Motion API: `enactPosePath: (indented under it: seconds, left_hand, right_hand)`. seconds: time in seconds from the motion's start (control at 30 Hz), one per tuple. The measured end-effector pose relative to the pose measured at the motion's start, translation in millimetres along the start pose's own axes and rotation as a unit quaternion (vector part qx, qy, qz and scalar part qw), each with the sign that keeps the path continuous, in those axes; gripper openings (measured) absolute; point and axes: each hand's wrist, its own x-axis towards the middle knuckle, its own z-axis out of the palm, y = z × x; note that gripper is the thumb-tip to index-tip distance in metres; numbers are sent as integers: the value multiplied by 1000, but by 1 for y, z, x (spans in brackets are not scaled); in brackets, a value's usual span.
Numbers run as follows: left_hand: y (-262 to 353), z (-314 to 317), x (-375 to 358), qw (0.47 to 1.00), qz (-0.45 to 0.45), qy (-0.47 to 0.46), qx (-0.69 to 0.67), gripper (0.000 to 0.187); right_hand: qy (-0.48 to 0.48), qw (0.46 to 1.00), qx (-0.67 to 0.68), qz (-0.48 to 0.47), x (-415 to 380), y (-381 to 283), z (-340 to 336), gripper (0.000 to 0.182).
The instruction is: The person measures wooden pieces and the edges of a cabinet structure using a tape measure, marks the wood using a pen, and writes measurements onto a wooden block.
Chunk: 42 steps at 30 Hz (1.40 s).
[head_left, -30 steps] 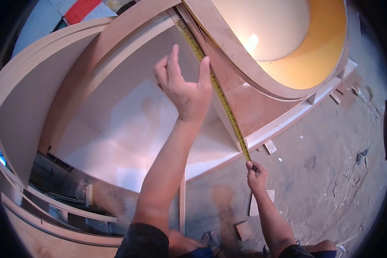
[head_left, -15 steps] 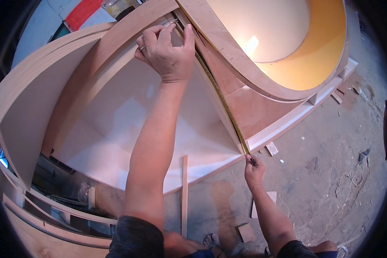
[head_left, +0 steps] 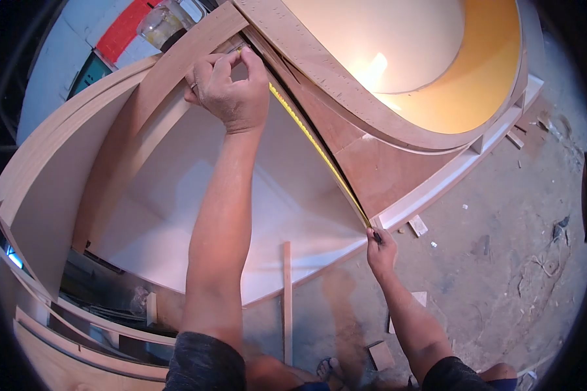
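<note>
A yellow measuring tape (head_left: pixel 313 141) is stretched along the straight edge of a curved wooden frame (head_left: pixel 209 39). At the frame's upper corner, my left hand (head_left: pixel 231 88) pinches the tape's far end between thumb and fingertips. My right hand (head_left: pixel 381 251) is closed around the other end of the tape at the lower corner, with a small dark object showing between its fingers. Between the hands and to the left lies the white inner panel (head_left: pixel 293 195) of the frame. A reddish-brown panel (head_left: pixel 391 166) borders the tape on the right.
A round wooden ring with a yellow inner wall (head_left: pixel 492 78) is at the upper right. An upright wood strip (head_left: pixel 287 300) stands at the frame's lower edge. Wood offcuts (head_left: pixel 381 356) lie on the concrete floor (head_left: pixel 476 274). A clear container (head_left: pixel 163 26) is at the upper left.
My left hand has shifted left and slightly down in the view. The tape now shows its bright yellow face, where it looked darker before. My right hand has barely moved.
</note>
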Motion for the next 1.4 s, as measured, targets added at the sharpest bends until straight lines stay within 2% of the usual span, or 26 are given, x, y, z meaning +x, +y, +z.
enactPosePath:
  seconds: [0.2,0.3,0.5,0.6,0.7,0.83,1.0,1.13,1.4]
  left_hand:
    - [5,7,-3,999,-37,9,4,10]
    - [3,7,-3,999,-30,11,16,11]
    - [5,4,-5,998,-59,-13,-34,10]
    - [10,2,-3,998,-61,-18,-11,11]
    - [12,1,-2,998,-60,-21,-20,12]
    - [17,-1,0,998,-49,-28,-2,14]
    - [28,0,1,994,-105,-26,-6,16]
    - [19,3,0,990,-133,-27,-29,18]
    - [20,2,0,991,-126,-21,-28,23]
  right_hand:
    - [-16,999,23,43,9,4,12,21]
    - [-21,998,59,9,13,12,19,22]
    - [-35,997,58,21,9,14,23,21]
    - [-18,995,96,-10,9,17,28,19]
    - [-25,991,128,9,9,15,27,17]
    - [-37,992,119,-9,12,21,29,14]
    - [-41,990,133,-22,17,17,20,13]
    - [-61,990,131,4,21,16,16,15]
    - [-74,992,103,2,19,19,21,17]
